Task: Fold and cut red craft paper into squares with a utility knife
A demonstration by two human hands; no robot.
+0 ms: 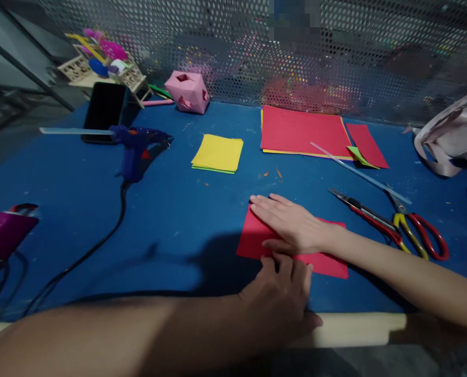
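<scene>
A sheet of red paper (327,262) lies on the blue table near its front edge. My right hand (292,225) rests flat across the sheet, fingers stretched out toward its upper left corner and covering the middle. Just below it, my left hand (282,293) is at the paper's near edge with bent fingers, their tips touching the sheet beside my right palm. The left thumb stands apart from those fingers, over the table's front edge. Whether the sheet has a fold under my hands cannot be seen.
Scissors (417,225) and a red cutter (370,214) lie right, near a glue stick (359,172). Behind are red sheets (304,131) and yellow square papers (218,152). A blue glue gun (133,157) with cord, a phone (105,107) and a pink paper shape (188,91) are left.
</scene>
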